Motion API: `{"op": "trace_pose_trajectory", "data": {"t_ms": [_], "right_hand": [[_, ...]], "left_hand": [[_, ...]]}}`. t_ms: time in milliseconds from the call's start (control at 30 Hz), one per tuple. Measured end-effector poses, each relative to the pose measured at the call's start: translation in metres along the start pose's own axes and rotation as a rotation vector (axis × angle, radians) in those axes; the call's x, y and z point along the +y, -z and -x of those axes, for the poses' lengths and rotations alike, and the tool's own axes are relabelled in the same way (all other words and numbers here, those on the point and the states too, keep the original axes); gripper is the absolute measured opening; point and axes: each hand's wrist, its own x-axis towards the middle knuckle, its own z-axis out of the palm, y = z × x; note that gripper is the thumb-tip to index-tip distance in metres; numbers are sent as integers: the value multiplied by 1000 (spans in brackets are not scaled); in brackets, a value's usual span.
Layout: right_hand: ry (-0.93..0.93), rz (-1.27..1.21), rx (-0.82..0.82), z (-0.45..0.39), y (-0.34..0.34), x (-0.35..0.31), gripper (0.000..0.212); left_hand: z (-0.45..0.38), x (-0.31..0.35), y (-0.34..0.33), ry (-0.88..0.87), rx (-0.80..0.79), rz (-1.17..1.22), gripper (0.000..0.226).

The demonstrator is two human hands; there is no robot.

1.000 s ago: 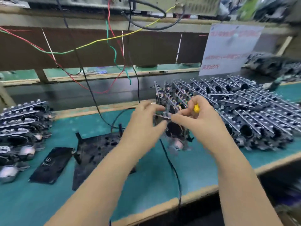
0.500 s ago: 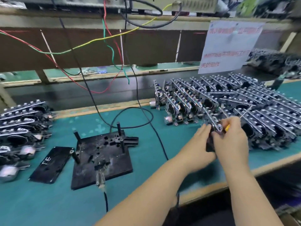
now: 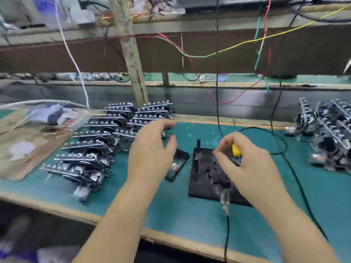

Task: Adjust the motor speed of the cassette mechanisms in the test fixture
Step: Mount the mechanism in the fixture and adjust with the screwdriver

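My left hand (image 3: 150, 149) is over the stack of cassette mechanisms (image 3: 106, 141) on the left side of the bench, fingers spread and relaxed, holding nothing. Looks like I'm going for the next unit off the near edge of that stack; whether a fingertip already touches one, I can't tell, too much blur.

My right hand (image 3: 245, 164) sits above the black test fixture (image 3: 207, 179), fingers curled around the yellow-handled screwdriver (image 3: 236, 150). I keep it parked in that hand so the trim tool is ready as soon as a mechanism drops onto the fixture. The tip is hidden behind my fingers.

The fixture lies flat on the green mat (image 3: 171, 211), between the two stacks, with its posts up and nothing loaded on it as far as I can see. The black cable (image 3: 227, 232) leaves its near edge and runs off the bench toward me. Placement makes sense: one stack on the left, the second stack (image 3: 326, 137) on the right, fixture in the middle, so it's short reaches both ways.

A small dark plate (image 3: 178, 164) lies just beside the fixture, partly under my left hand.

Writing: nothing readable. The plastic bag (image 3: 55, 116) at far left has print on it but it's smeared. Coloured wires (image 3: 199, 56) hang above, no labels visible.
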Motion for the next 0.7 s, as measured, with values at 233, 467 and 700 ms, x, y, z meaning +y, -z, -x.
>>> {"op": "trace_pose_trajectory", "data": {"t_ms": [233,467,700], "right_hand": [[98,13,-194,-8,-36,-26,12],[80,-65,-140,-3,-42,-32,16],[-3,-87,-261,-23,-37,-40,29]], "left_hand": [[-19,-90,6,123,-198,-396,63],[-2,-84,18,-4,137,-164,30],[12,-37,11,-245,227,-45,24]]}}
